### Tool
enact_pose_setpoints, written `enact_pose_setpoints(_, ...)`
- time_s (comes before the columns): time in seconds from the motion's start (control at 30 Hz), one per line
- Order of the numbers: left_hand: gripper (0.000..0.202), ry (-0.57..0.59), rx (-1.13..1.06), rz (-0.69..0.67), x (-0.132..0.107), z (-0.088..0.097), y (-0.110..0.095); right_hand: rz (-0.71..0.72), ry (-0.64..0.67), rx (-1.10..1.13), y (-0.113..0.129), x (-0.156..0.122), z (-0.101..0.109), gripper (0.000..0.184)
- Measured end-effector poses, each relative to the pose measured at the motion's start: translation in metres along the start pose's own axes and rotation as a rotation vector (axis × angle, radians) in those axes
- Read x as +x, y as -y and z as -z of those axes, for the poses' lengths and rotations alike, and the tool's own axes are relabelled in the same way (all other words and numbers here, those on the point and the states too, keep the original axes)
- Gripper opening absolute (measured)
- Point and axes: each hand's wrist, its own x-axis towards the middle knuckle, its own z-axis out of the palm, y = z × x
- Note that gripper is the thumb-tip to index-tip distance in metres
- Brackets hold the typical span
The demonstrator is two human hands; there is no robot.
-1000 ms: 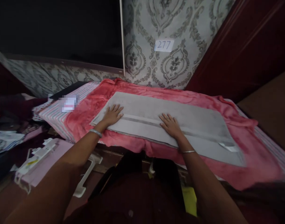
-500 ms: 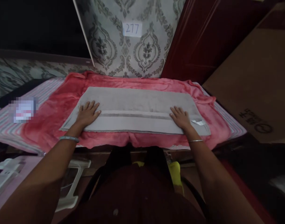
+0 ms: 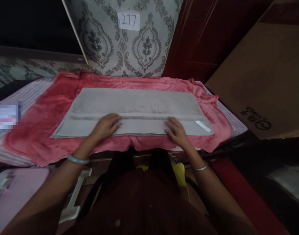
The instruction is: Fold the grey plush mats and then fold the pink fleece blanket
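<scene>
A long grey towel point(image 3: 137, 104) with a darker woven stripe lies flat across a pink fleece blanket point(image 3: 37, 130) on a table. A small white label point(image 3: 202, 126) shows at the towel's right end. My left hand point(image 3: 105, 126) rests on the towel's near strip left of centre, fingers pointing right and slightly curled. On the same strip right of centre lies my right hand point(image 3: 176, 130), fingers extended and flat. Both hands press on the cloth and hold nothing. A bangle sits on each wrist.
Patterned wallpaper with a paper tag reading 277 point(image 3: 128, 21) stands behind the table. A brown cardboard box point(image 3: 266, 81) leans at the right, next to a dark red door. A striped cloth point(image 3: 29, 94) lies under the blanket. White plastic parts point(image 3: 73, 202) sit low at the left.
Both hands have slid inward along the towel's near strip from its ends toward the centre. The camera has shifted slightly right and down.
</scene>
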Motion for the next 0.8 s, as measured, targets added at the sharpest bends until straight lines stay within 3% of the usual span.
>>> enact_pose_setpoints(0.1,0.046,-0.008,-0.071,-0.262,0.004,-0.025,-0.046,0.078,0.03,0.037,0.031,-0.005,-0.012,0.047)
enact_pose_setpoints(0.2,0.039,-0.039,-0.054,-0.357,0.005,-0.037,-0.066,0.104,0.051,0.013,0.038,-0.008,-0.013,0.046)
enact_pose_setpoints(0.3,0.035,-0.086,-0.053,-0.374,0.004,-0.039,-0.065,0.117,0.053,0.037,0.034,-0.009,-0.011,0.043)
enact_pose_setpoints(0.5,0.032,-0.216,-0.072,-0.396,0.001,-0.039,-0.065,0.103,-0.078,0.086,0.039,-0.008,-0.018,0.042)
enact_pose_setpoints(0.8,0.035,-0.398,0.024,-0.451,0.0,-0.053,-0.067,0.129,-0.238,0.164,0.041,-0.006,-0.031,0.033)
